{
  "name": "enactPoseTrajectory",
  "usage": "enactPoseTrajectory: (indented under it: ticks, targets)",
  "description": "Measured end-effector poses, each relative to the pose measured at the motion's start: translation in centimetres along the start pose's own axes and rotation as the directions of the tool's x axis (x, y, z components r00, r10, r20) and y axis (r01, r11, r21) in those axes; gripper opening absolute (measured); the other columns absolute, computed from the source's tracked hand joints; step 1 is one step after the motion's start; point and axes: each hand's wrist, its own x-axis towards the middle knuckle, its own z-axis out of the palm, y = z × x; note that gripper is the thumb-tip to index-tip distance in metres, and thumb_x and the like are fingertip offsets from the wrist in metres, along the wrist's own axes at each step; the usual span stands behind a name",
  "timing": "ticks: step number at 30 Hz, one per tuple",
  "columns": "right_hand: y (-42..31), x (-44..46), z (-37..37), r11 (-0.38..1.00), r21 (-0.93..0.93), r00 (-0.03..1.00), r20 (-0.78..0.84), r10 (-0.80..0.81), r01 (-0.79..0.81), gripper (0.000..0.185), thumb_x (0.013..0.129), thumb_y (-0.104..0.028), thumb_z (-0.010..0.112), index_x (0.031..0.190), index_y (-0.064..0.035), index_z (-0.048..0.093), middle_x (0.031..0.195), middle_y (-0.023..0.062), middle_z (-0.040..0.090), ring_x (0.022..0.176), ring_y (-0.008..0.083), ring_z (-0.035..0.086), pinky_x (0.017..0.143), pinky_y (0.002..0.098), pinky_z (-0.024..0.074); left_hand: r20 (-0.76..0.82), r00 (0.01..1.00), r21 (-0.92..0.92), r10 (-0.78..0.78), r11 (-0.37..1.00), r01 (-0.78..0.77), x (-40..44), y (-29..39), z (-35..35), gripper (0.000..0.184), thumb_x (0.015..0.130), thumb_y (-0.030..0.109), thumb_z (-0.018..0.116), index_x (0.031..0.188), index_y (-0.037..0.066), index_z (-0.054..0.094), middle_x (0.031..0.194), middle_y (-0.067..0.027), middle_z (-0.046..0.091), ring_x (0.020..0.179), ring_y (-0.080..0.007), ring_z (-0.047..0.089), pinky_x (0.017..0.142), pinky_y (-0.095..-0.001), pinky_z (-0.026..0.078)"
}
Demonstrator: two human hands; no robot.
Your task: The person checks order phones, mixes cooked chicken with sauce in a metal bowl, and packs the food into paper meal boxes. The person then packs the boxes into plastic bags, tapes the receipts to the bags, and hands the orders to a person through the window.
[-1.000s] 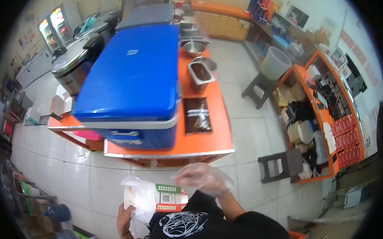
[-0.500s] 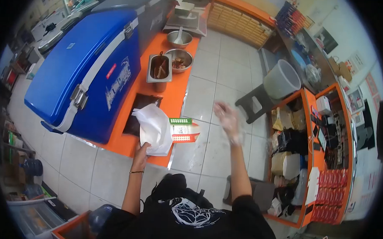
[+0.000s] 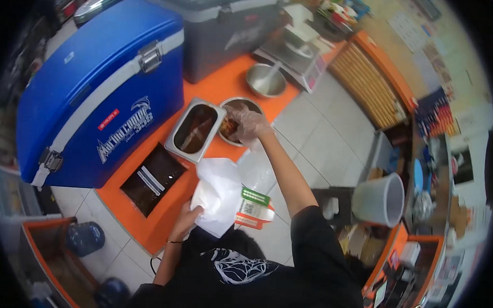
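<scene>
My left hand [image 3: 186, 221] grips a sheet of white paper [image 3: 219, 194], closed round its lower left edge. From the paper's right side sticks a printed green, white and red cardboard flap [image 3: 254, 208], apparently part of a box. My right hand [image 3: 249, 125], in a clear plastic glove, is inside a steel bowl [image 3: 261, 104] with reddish-brown food pieces. Its fingers are curled down at the food; what they hold I cannot make out. Beside the bowl stands a rectangular steel container [image 3: 176, 142] with dark sauce and a utensil. A sealed pouch of dark liquid [image 3: 152, 179] lies nearer me.
A large blue cooler [image 3: 104, 100] stands along the left of the orange counter [image 3: 126, 221], with a grey cooler [image 3: 229, 36] behind it. Another steel bowl [image 3: 266, 81] and a scale [image 3: 293, 60] sit farther back. A translucent bucket [image 3: 379, 199] stands at right.
My right hand has moved from over the floor into the food bowl. The view has shifted toward the counter. The white paper is now nearer my body, uncovering the dark pouch.
</scene>
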Motion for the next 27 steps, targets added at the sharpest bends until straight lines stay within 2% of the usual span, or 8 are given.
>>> enactPoseTrajectory:
  ticks: [3,9,11,14,18,20,24,27]
  targets:
    - [2.4,3.3,1.7,0.944,-0.262,0.935,0.338,-0.106,0.201,0.047,0.075,-0.027,0.06,0.12,-0.0153,0.05,0.13,0.021,0.043,0.111,0.034,0.052,0.093,0.0411,0.0448,-0.021,1.0,-0.008,0.018,1.0,-0.018,2.6,0.2,4.2,0.049,0.075,0.007,0.052,0.123,-0.005,0.047,0.111,-0.01,0.057,0.1,-0.0179,0.055,0.087,-0.0283,0.043]
    - [8.9,11.0,5.4,0.955,0.169,0.91,0.302,-0.285,0.243,0.051,0.074,-0.022,0.061,0.124,-0.0169,0.052,0.128,0.0159,0.049,0.109,0.0297,0.055,0.091,0.0385,0.0466,-0.369,0.905,0.047,0.213,0.976,-0.211,7.7,1.9,11.4,0.049,0.078,0.006,0.049,0.125,-0.006,0.045,0.116,-0.0125,0.056,0.103,-0.0203,0.054,0.091,-0.0296,0.041]
    - [8.1,11.8,2.1,0.979,0.155,0.89,0.415,-0.188,0.134,0.052,0.074,-0.023,0.061,0.125,-0.0173,0.051,0.128,0.013,0.052,0.115,0.0281,0.051,0.091,0.036,0.0465,-0.507,0.846,-0.013,0.161,0.981,-0.195,8.0,1.5,13.6,0.049,0.078,0.006,0.049,0.125,-0.006,0.045,0.116,-0.0126,0.057,0.104,-0.0203,0.054,0.091,-0.0293,0.04]
    - [9.0,12.0,-2.5,0.851,0.296,0.684,0.507,-0.524,0.433,0.057,0.074,-0.02,0.061,0.13,-0.0183,0.047,0.133,0.0104,0.047,0.121,0.0277,0.047,0.096,0.035,0.0431,-0.717,0.687,-0.06,0.114,0.973,-0.224,8.5,-0.5,17.3,0.049,0.078,0.006,0.049,0.125,-0.005,0.045,0.113,-0.0137,0.059,0.102,-0.0213,0.056,0.089,-0.0302,0.042]
    - [8.8,11.4,1.4,0.631,-0.11,0.628,0.322,-0.708,0.768,0.06,0.07,-0.016,0.066,0.128,-0.0203,0.049,0.14,0.0141,0.034,0.118,0.0292,0.048,0.095,0.0354,0.0446,-0.89,0.453,-0.01,0.054,0.99,-0.138,9.8,-3.3,21.1,0.05,0.078,0.003,0.05,0.127,-0.004,0.044,0.109,-0.013,0.059,0.095,-0.0188,0.058,0.083,-0.0293,0.046]
    - [7.5,13.3,1.9,0.636,0.041,0.546,0.472,-0.692,0.77,0.052,0.072,-0.02,0.066,0.122,-0.0183,0.054,0.134,0.0189,0.042,0.116,0.0275,0.05,0.094,0.0354,0.0441,-0.899,0.434,0.004,0.049,0.994,-0.105,11.1,-3.1,22.9,0.05,0.078,0.004,0.051,0.127,-0.003,0.045,0.108,-0.0136,0.06,0.094,-0.0192,0.058,0.082,-0.0294,0.046]
    - [7.3,17.6,2.1,0.617,0.186,0.526,0.372,-0.765,0.765,0.039,0.073,-0.024,0.065,0.111,-0.0156,0.06,0.114,0.0202,0.056,0.109,0.0284,0.054,0.089,0.0406,0.0451,-0.931,0.365,-0.016,0.018,0.996,-0.091,13.6,0.2,24.6,0.049,0.078,0.008,0.052,0.126,-0.002,0.046,0.114,-0.021,0.059,0.107,-0.0279,0.057,0.09,-0.0337,0.043]
    - [6.9,19.3,0.9,0.734,0.149,0.476,0.673,-0.566,0.662,0.041,0.079,-0.027,0.06,0.117,-0.0126,0.055,0.118,0.0192,0.055,0.11,0.0294,0.054,0.089,0.0404,0.0446,-0.939,0.338,0.04,0.065,0.996,-0.081,14.6,0.8,23.9,0.053,0.078,0.006,0.052,0.129,-0.003,0.043,0.114,-0.0207,0.059,0.103,-0.0267,0.058,0.088,-0.0325,0.044]
